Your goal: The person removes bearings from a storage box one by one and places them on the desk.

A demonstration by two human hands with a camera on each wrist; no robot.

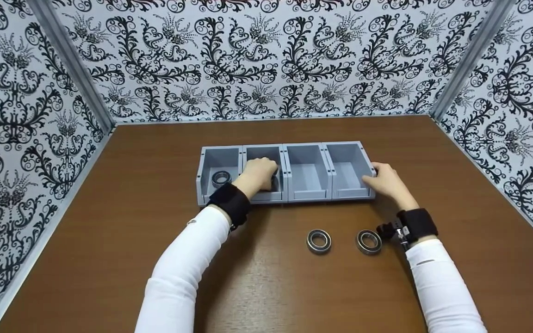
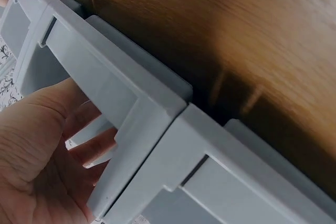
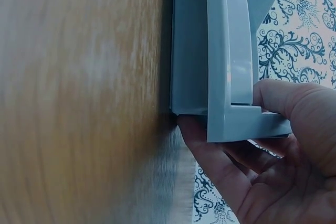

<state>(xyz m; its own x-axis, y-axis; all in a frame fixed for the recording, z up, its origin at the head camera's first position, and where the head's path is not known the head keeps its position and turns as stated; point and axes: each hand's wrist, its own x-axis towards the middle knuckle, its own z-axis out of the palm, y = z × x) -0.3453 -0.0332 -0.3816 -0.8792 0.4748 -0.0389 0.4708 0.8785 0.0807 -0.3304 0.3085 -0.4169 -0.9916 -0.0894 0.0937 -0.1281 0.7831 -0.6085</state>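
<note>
1. Now my left hand [image 1: 258, 175] reaches into the second compartment of the grey bin row [image 1: 306, 149], fingers curled round a dark bearing, I judge.
2. My right hand [image 1: 387, 181] grips the row's right end.
3. One bearing [image 1: 220, 178] sits binned; two bearings [image 1: 319, 241] wait on the counter [image 1: 109, 231]; releasing comes next.

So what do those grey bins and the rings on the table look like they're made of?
Grey bins: likely moulded plastic, matte, uniform colour with ribbed edges. Rings: probably steel bearings, shiny silver rims around dark bands. Table: brown wood-grain surface, possibly laminate.
</note>
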